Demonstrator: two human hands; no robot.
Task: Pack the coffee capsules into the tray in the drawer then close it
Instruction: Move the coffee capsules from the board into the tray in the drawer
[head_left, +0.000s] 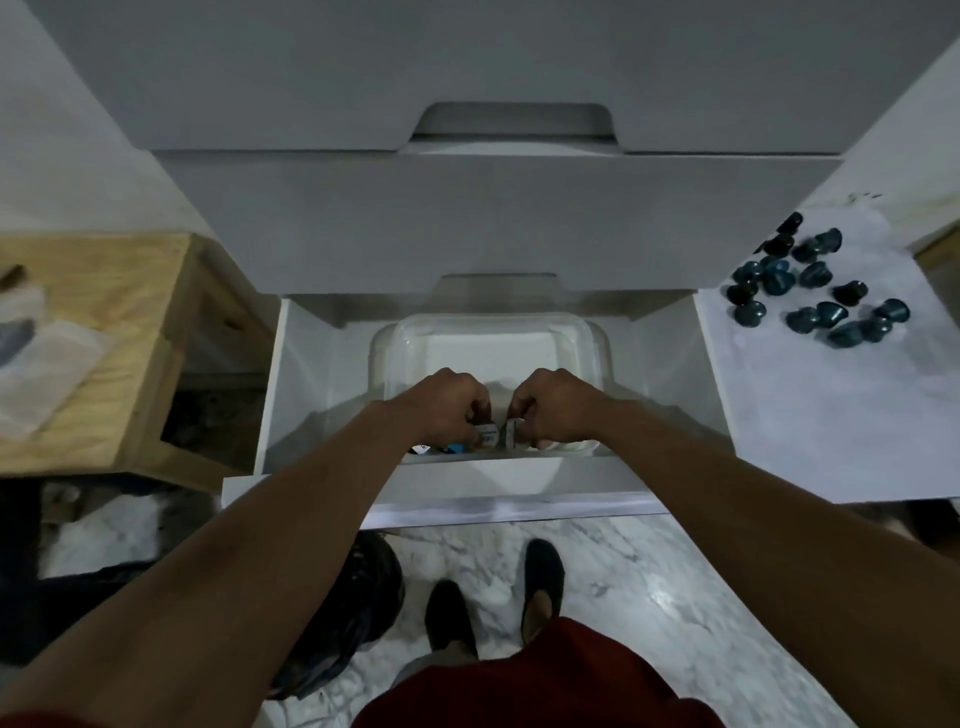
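- Now both your hands work inside the clear, rounded-corner plastic tray (491, 332) sitting in the open white drawer (311, 364).
- Your left hand (447, 402) is curled around a small foil-lidded coffee capsule (487, 435) at the tray's near edge; your right hand (556, 402) pinches a second one (511, 431) beside it.
- A loose pile of dark teal capsules (815, 283) waits on the white counter (831, 415), right of the tray.
- These capsules look light, rigid and slick; pinching each across its rim seems safest, sparing the thin foil.
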